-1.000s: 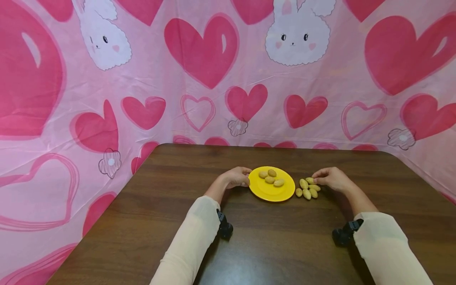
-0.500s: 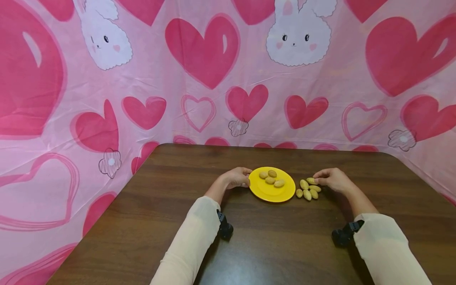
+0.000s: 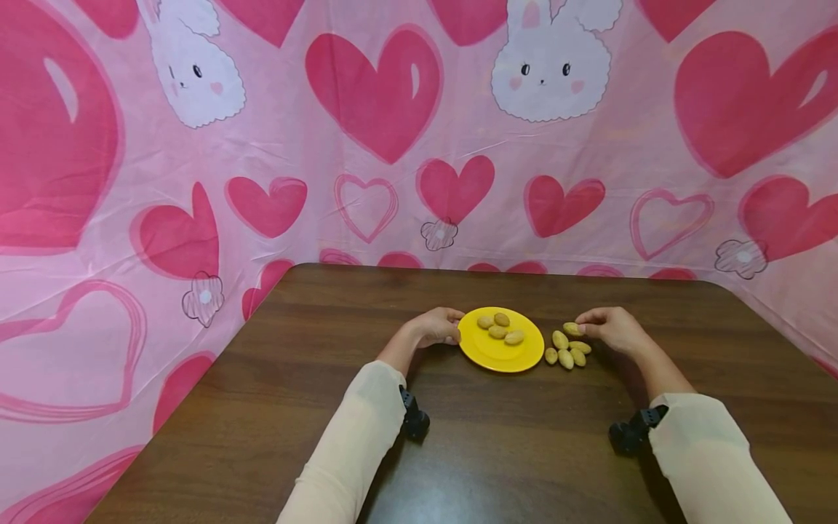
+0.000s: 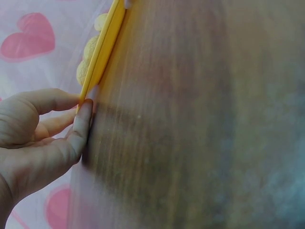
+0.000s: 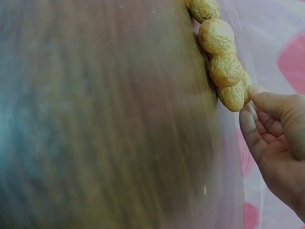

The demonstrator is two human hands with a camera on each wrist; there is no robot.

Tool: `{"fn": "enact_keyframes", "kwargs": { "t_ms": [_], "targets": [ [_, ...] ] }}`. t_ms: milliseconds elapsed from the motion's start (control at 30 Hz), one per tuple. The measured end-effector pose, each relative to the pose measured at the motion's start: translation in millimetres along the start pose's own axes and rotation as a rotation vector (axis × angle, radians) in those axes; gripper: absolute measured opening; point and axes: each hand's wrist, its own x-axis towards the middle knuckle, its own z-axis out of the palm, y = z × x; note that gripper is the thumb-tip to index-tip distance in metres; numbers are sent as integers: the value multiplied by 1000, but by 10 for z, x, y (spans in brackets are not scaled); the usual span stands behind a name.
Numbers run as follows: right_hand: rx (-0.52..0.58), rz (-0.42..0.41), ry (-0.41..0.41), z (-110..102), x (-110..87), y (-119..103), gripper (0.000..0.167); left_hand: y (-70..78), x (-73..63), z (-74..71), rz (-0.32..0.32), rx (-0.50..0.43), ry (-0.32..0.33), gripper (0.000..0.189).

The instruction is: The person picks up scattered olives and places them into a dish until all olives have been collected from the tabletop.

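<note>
Any lettering on the black wrist cameras is too small for me to read. On my feed, the left hand has its fingers clamped on the near-left rim of a yellow plate; four wrinkled tan ovals lie on it, just beyond those fingertips. The right hand pinches a single oval between thumb and fingers (I can't tell whether it clears the table). Five loose ovals sit clustered just beside it, between plate and hand.
</note>
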Motion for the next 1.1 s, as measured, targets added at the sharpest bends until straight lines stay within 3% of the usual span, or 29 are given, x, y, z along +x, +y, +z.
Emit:
{"fn": "enact_keyframes", "kwargs": {
  "t_ms": [1100],
  "targets": [
    [5, -57, 22, 111, 121, -194, 27, -7, 24, -12, 2, 7, 3, 64]
  ]
}}
